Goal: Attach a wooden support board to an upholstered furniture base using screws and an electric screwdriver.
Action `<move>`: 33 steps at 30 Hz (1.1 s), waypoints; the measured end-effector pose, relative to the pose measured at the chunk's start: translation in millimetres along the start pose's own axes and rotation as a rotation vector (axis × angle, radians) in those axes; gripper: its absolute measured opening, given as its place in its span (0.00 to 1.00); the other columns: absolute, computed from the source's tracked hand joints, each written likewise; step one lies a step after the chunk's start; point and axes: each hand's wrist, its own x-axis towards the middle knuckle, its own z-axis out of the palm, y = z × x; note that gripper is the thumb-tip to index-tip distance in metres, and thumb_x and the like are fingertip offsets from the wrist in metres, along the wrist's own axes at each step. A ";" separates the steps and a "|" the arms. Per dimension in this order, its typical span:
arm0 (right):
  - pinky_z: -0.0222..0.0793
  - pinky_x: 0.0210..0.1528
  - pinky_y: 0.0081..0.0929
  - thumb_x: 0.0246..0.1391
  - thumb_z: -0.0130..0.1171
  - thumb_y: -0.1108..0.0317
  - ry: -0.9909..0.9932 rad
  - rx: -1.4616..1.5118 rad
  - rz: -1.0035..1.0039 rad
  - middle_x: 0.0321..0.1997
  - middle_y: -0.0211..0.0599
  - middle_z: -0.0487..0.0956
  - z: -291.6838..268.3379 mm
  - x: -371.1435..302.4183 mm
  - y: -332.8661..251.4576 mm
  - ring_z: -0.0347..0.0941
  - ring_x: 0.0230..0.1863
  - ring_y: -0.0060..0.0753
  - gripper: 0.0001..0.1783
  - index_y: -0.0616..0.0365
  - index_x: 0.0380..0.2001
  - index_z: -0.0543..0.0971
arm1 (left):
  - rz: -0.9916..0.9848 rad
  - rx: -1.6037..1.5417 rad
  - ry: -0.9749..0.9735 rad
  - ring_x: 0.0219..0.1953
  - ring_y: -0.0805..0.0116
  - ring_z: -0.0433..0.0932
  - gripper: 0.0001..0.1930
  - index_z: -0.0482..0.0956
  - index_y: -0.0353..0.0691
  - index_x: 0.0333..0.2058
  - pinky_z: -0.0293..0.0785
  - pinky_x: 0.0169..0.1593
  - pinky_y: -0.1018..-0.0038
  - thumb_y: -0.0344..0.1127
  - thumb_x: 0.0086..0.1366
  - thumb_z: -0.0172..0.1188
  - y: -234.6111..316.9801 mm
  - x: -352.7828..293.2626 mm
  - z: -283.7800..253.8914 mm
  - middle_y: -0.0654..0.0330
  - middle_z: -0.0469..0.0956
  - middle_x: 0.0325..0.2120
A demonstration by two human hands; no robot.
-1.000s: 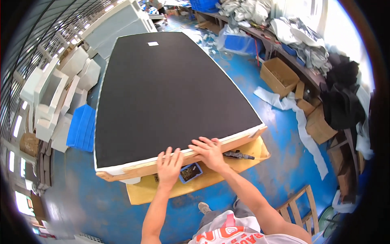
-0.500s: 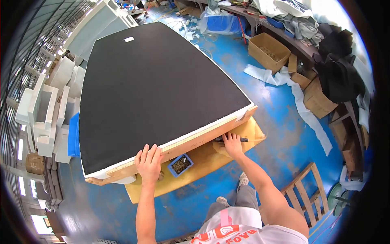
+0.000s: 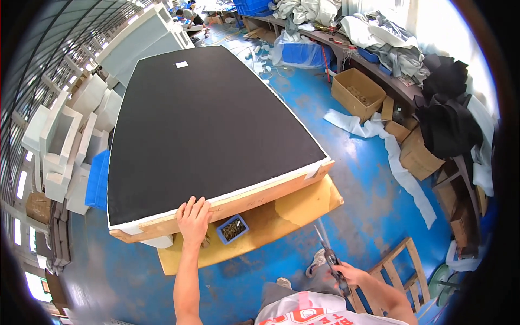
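A large upholstered piece with a black fabric underside (image 3: 206, 124) and a wooden rail (image 3: 260, 203) along its near edge lies bottom-up before me. My left hand (image 3: 193, 219) rests over that rail, palm against the wood and fingers flat on the edge of the black fabric. Low and to the right, clear of the piece, my right hand (image 3: 349, 273) is closed around a dark power screwdriver (image 3: 331, 259) with a long thin bit pointing up and away. Its exact make-up is hard to see. A blue tray (image 3: 233, 230) of small screws sits below the rail.
The tray stands on a yellow padded board (image 3: 303, 208) jutting out under the piece. A wooden slatted frame (image 3: 403, 271) is at my lower right. Cardboard boxes (image 3: 357, 92) and a white strip (image 3: 403, 162) lie on the blue floor. White furniture parts (image 3: 65, 146) are stacked left.
My right hand has drawn back from under the rail toward my body, bringing the power screwdriver with it. My left hand keeps its place on the rail. The view has shifted a little.
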 end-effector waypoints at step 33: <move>0.80 0.33 0.36 0.69 0.48 0.57 -0.162 -0.053 -0.503 0.35 0.47 0.80 8.4 -54.9 -94.4 0.81 0.34 0.42 0.19 0.60 0.52 0.65 | -0.302 -0.051 0.187 0.51 0.53 0.75 0.17 0.78 0.47 0.50 0.74 0.52 0.56 0.37 0.62 0.67 79.5 -55.7 28.8 0.54 0.75 0.51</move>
